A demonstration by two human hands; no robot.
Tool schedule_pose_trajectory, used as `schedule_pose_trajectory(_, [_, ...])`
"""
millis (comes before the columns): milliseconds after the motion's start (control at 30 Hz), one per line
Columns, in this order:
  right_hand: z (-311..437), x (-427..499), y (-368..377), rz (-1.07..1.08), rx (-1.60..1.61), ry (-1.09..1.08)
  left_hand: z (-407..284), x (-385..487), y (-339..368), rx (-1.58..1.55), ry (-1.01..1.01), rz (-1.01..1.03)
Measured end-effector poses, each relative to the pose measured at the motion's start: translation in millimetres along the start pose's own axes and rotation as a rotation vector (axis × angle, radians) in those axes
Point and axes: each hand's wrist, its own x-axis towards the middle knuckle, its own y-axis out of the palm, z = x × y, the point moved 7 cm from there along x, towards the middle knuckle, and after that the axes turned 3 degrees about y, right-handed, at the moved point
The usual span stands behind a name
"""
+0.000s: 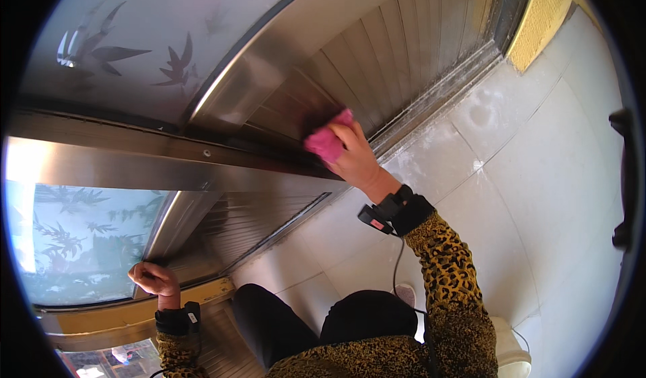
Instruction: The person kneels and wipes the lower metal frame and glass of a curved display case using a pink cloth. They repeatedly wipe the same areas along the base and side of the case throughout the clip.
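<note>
My right hand (pixel 356 158) grips a bunched pink cloth (pixel 325 143) and presses it against the lower ribbed metal panel (pixel 353 70) of a door, near the panel's corner. The panel looks brown and shiny. Lower left, my left hand (pixel 155 278) is curled at the edge of the other door leaf, beside its patterned glass (pixel 96 236); whether it grips that edge is hard to tell. Frosted glass with leaf shapes (pixel 151 50) fills the upper part of the first door. Both wrists carry black devices with cables.
Pale floor tiles (pixel 504 216) with whitish marks lie beside the dusty door sill (pixel 439 98). A yellow wall edge (pixel 540 24) stands at the upper right. Near my right elbow is a pale bucket (pixel 509 350). My bent knees are close below the doors.
</note>
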Motion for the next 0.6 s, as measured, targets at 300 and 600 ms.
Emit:
schedule_pose_trajectory(300, [8, -14, -5, -0.105, 0.138, 0.043, -12, 9, 1, 0.008, 0.039, -0.044])
schedule_pose_trajectory(600, [-25, -65, 34, 0.328, -0.054, 0.033, -6, 3, -1, 0.0, -0.002, -0.031])
